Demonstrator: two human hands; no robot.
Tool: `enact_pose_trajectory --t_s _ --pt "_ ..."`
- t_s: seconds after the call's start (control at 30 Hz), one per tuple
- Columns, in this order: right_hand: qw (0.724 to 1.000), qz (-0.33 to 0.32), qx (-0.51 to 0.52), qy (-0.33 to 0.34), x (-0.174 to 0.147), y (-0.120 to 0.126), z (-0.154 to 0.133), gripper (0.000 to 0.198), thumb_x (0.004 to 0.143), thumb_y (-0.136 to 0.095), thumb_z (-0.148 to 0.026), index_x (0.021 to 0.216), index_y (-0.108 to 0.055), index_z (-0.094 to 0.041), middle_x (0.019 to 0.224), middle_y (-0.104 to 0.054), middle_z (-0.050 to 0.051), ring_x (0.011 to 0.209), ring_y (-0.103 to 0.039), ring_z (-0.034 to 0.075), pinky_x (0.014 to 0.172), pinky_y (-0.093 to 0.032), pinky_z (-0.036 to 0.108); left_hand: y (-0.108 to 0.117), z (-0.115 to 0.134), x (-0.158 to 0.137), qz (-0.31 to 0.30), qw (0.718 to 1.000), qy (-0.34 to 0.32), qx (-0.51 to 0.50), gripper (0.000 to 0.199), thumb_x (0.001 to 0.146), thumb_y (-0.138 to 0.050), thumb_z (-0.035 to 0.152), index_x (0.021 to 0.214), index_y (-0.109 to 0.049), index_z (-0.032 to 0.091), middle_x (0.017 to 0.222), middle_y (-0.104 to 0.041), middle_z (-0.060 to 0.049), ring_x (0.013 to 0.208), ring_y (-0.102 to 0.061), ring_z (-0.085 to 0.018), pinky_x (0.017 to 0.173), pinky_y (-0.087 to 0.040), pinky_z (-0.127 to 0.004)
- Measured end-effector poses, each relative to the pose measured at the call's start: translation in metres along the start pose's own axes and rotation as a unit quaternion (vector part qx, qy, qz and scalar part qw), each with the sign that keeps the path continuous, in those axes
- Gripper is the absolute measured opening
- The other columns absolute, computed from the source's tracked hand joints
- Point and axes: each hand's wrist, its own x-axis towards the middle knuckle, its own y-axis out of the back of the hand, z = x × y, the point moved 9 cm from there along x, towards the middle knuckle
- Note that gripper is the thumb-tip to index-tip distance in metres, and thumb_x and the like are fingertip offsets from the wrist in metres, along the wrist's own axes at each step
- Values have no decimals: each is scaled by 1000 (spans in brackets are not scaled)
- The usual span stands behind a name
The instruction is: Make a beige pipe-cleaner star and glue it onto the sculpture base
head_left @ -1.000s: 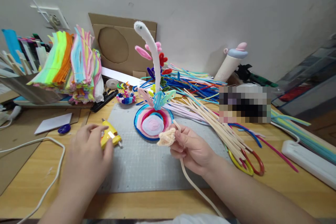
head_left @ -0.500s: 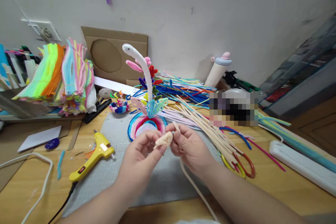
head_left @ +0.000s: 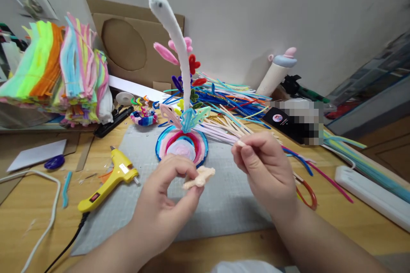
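Between the thumb and fingers of my left hand (head_left: 162, 196) is a small cream pipe cleaner piece (head_left: 205, 176), bent and bunched together. My right hand (head_left: 269, 170) is closed in a pinch off to the right, with the short cream tip of a pipe cleaner (head_left: 241, 143) poking out above the thumb. The rest of that strand is hidden. Just behind my left hand stands a pipe cleaner craft: a round base of blue, pink and red rings (head_left: 200, 147), a butterfly-like piece (head_left: 187, 118) and an upright white stem (head_left: 183, 57) with small flowers.
A yellow glue gun (head_left: 112, 179) lies left on the grey mat (head_left: 221, 209). Loose pipe cleaners (head_left: 230, 102) spread behind my right hand. Bundled strips (head_left: 41, 59) stand at back left, a bottle (head_left: 277, 72) at back right, and a white power strip (head_left: 368, 196) on the right.
My hands have drawn apart, the right one moving right and away from the cream piece. The strand that hung below my right hand no longer shows. The view has shifted closer and downward.
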Motion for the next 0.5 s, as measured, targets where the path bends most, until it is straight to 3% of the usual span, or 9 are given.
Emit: enact_pose_trajectory --t_s 0.07,0.13,0.2,0.3,0.5 --pt "998 5 -26 65 0 1 -14 9 88 -58 -21 88 -65 -27 78 -55 1 70 -50 14 61 -39 28 -7 -6 0 -35 996 38 -73 6 85 -56 19 84 -53 23 85 -53 0 85 -51 -15 78 -39 -28" --pt "995 -6 -55 85 1 -1 -20 15 85 -61 -17 90 -70 -28 84 -58 2 79 -53 17 68 -41 31 -12 -10 -1 -57 987 68 -138 4 86 -57 23 83 -53 23 89 -54 0 90 -51 -16 80 -39 -27" --pt "996 -30 -61 60 2 -6 -18 20 87 -57 -16 95 -70 -29 88 -58 3 82 -54 17 71 -43 31 -16 -12 -2 -72 977 85 -181 5 86 -58 24 84 -53 24 98 -55 -1 98 -51 -17 84 -40 -27" --pt "997 -68 -40 3 -1 -13 -9 21 90 -52 -17 98 -69 -27 88 -59 3 74 -55 15 61 -43 28 -22 -13 -4 -88 969 100 -208 4 88 -55 22 86 -52 24 105 -57 -1 102 -51 -17 86 -40 -27" --pt "991 -25 90 -97 -9 -14 5 8 80 -67 -19 85 -64 -24 68 -61 -1 54 -57 12 44 -42 24 -22 -12 -5 -82 971 92 -204 4 91 -50 23 88 -53 24 98 -56 -1 92 -54 -15 80 -43 -26"
